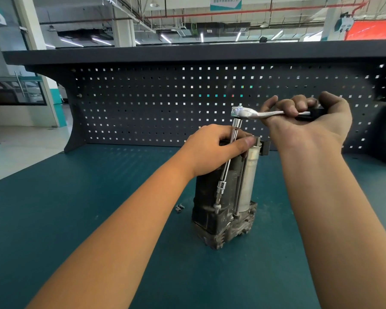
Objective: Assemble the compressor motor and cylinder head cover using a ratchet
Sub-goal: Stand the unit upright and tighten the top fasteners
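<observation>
Standing upright near the middle of the teal tabletop, the compressor is resting on its finned end, with a dark motor body on the left and a silver cylinder on the right. The left hand is gripping the top of the compressor, its fingers curling over the far edge and the thumb pressing along the near side. The right hand is holding the ratchet above and to the right, its fingers wrapping closed round the black handle, the chrome head pointing left. A long extension is hanging from that head, passing in front of the left hand and running down the motor's side to a socket, whose bit is sitting on a bolt at the lower flange. Two loose bolts are lying on the tabletop just left of the compressor's base. A dark pegboard is rising behind.
</observation>
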{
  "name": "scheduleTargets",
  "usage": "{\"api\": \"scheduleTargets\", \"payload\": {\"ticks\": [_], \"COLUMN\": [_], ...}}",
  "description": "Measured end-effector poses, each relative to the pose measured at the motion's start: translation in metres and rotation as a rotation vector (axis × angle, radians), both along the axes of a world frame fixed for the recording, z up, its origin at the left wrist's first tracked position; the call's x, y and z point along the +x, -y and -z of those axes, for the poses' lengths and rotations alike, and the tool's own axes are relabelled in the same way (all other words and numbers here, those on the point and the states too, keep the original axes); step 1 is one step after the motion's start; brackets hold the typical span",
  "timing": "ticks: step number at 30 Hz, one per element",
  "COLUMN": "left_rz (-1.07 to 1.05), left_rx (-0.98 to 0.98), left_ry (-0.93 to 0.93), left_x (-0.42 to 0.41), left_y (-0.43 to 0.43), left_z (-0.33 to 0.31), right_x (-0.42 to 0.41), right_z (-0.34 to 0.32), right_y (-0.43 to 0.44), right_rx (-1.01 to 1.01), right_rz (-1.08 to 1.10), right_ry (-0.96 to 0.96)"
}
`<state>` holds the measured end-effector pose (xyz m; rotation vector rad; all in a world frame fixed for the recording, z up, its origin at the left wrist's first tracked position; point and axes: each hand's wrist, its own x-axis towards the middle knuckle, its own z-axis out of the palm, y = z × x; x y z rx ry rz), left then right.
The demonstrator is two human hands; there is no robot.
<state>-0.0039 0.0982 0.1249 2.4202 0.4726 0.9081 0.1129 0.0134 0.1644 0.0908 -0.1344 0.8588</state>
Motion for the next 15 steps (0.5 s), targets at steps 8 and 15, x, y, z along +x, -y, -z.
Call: {"api": "scheduleTargets", "payload": {"ticks": [8, 15], "left_rz": [0.037, 0.089], "left_rx": [-0.052, -0.087], "left_ry": [0.034, 0.069], "left_x": [0.001, 0.003], "left_y": [-0.001, -0.004], "left_z": [-0.001, 0.001], "right_x": [-0.016, -0.038], "right_z": [0.004, 0.018], "right_y": [0.005, 0.011], "right_rx": [0.016, 0.081], "right_rz": [0.099, 0.480], "right_ry": [0.218, 0.752]}}
